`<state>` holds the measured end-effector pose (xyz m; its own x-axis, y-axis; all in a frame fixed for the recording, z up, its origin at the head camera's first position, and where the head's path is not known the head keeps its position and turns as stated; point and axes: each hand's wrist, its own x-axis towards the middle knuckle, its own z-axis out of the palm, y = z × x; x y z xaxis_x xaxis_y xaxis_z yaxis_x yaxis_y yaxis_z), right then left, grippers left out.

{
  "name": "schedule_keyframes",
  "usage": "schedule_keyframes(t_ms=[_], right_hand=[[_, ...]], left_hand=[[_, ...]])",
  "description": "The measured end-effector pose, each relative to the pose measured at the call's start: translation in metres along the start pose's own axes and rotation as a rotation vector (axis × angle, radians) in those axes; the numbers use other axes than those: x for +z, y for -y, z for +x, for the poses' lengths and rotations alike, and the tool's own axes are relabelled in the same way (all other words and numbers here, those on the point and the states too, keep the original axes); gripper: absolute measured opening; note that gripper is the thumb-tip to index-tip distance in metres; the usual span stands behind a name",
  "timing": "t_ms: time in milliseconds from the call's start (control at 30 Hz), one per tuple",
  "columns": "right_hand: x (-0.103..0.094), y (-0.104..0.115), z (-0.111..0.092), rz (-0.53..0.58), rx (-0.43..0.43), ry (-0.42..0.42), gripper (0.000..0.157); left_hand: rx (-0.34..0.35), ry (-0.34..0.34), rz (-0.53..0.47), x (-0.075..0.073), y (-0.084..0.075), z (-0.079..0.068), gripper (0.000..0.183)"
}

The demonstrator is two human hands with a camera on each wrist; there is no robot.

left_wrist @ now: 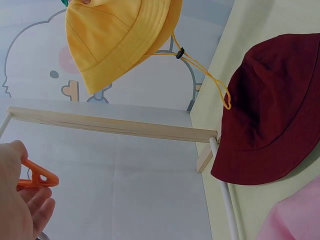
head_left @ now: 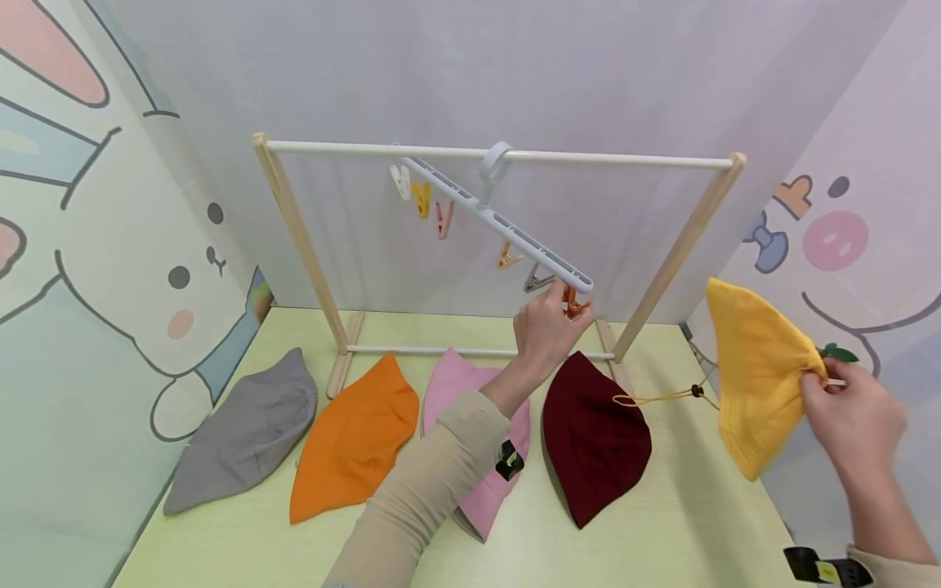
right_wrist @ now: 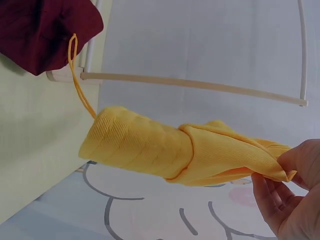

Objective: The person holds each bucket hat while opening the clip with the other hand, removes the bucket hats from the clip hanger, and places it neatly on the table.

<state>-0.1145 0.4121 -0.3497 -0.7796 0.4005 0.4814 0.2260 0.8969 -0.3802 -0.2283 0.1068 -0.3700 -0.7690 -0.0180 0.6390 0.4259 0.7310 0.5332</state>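
Note:
In the head view my left hand (head_left: 547,327) pinches an orange clothespin (head_left: 573,304) at the near right end of a pale blue clip hanger (head_left: 515,233). The left wrist view shows thumb and fingers on that clothespin's handles. My right hand (head_left: 853,404) holds a yellow bucket hat (head_left: 760,376) by its crown, close to a green leaf tab (head_left: 840,353). The hat hangs sideways in the air, right of the rack. Its yellow chin cord (head_left: 654,400) with a black toggle trails to the left, overlapping the maroon hat (head_left: 595,441) in this view.
The hanger hooks over the white top bar (head_left: 625,159) of a wooden-legged rack. Several other clothespins, such as a yellow one (head_left: 421,200), dangle from it. Grey (head_left: 246,437), orange (head_left: 360,441) and pink hats (head_left: 448,388) lie beside the maroon one on the light green table (head_left: 220,539).

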Motion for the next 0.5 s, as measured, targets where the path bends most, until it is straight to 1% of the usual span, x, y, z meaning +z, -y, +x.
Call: schedule_keyframes(t_ms=[67,133,300,500], right_hand=[[0.000,-0.002,0.000,-0.004,0.002,0.004,0.033],[0.002,-0.004,0.000,-0.004,0.011,0.028,0.034],[0.009,-0.010,-0.002,-0.005,0.026,0.108,0.036],[0.018,-0.014,-0.006,0.028,0.001,0.140,0.035]], left_hand=[[0.000,0.002,0.000,0.000,0.000,0.000,0.021],[0.000,0.005,-0.001,-0.001,0.000,0.000,0.021],[0.002,0.009,-0.003,-0.001,0.000,0.000,0.021],[0.000,0.011,-0.018,-0.001,0.000,-0.001,0.022]])
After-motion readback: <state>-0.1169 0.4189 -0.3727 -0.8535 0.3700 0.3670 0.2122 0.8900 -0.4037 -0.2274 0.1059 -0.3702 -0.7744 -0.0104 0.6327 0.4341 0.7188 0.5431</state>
